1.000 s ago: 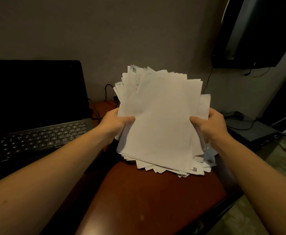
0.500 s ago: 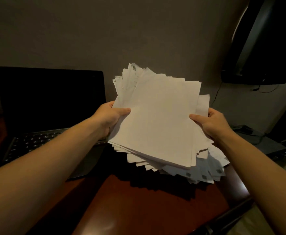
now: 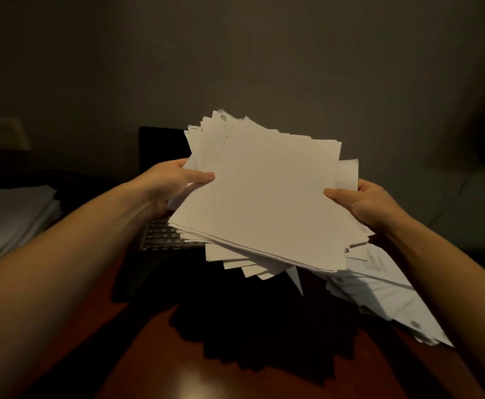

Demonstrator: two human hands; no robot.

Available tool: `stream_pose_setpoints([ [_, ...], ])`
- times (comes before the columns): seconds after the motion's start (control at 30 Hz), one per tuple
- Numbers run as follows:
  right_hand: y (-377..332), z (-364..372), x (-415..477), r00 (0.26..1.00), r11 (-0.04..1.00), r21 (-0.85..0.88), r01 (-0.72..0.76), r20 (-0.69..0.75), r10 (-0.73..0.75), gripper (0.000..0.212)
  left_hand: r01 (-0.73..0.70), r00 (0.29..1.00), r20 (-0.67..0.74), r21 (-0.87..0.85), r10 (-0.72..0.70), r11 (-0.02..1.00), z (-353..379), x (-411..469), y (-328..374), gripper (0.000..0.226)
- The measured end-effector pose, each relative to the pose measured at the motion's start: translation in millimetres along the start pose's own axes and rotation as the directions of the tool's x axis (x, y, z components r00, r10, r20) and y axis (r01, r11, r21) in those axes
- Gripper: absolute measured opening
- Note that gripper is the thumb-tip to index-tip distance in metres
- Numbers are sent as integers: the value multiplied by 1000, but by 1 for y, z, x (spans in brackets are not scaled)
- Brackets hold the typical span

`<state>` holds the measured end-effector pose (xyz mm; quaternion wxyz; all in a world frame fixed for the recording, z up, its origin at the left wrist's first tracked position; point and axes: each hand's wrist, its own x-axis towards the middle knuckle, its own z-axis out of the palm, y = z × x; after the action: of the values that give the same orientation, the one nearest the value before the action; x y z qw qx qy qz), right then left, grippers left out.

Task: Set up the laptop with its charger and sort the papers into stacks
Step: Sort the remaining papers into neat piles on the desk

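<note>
My left hand (image 3: 172,180) grips the left edge of the paper stack (image 3: 267,197), thumb pressed flat on the top sheet; the other fingers are hidden underneath. My right hand (image 3: 370,203) grips the right edge in the same way. The stack is held in the air above the reddish-brown desk (image 3: 163,370). It is uneven: the lower sheets fan out and droop at the lower right. The open laptop (image 3: 163,237) sits on the desk behind and below the stack, screen dark, keyboard partly hidden. A second paper pile (image 3: 11,214) lies far left, well apart.
</note>
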<state>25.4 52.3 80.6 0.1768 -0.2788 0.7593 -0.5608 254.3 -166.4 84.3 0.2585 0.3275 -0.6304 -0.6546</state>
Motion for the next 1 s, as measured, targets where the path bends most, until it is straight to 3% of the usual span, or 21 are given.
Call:
stream_pose_setpoints([
  [0.3,-10,105,-9,977,1000,-26,-15,211,20,24,104,987,-144,217,-74,970,-113,-30,-20,13],
  [0.37,6,128,-9,972,996,-80,-36,227,54,29,134,967,-253,407,-30,903,-129,-31,-46,31],
  [0.43,30,149,-6,968,959,-285,12,242,59,43,192,952,-305,631,13,752,-143,-28,-81,73],
  [0.47,42,157,-4,964,887,-455,80,261,47,55,216,953,-301,705,9,675,-149,-27,-99,84],
  [0.53,58,166,3,956,703,-685,192,293,25,79,197,962,-270,802,48,564,-152,-25,-127,74],
  [0.63,62,172,12,956,615,-746,255,289,-46,93,92,959,-202,886,198,455,-148,-18,-145,47],
  [0.7,56,172,17,954,578,-761,294,273,-125,85,25,959,-127,929,254,370,-142,-15,-144,39],
  [0.77,48,173,16,937,578,-739,345,305,-169,59,-28,970,-47,953,239,302,-136,-12,-136,38],
  [0.83,39,175,13,936,644,-698,313,343,-84,28,-80,984,45,975,170,207,-127,-11,-132,50],
  [0.87,37,178,11,935,673,-695,255,354,11,27,-103,990,86,983,114,154,-121,-10,-133,59],
  [0.93,38,182,6,924,629,-761,163,341,173,49,-113,994,113,985,4,127,-104,-13,-144,74],
  [1.0,41,185,4,933,563,-810,163,312,179,67,-102,994,108,981,-27,166,-88,-17,-155,76],
])
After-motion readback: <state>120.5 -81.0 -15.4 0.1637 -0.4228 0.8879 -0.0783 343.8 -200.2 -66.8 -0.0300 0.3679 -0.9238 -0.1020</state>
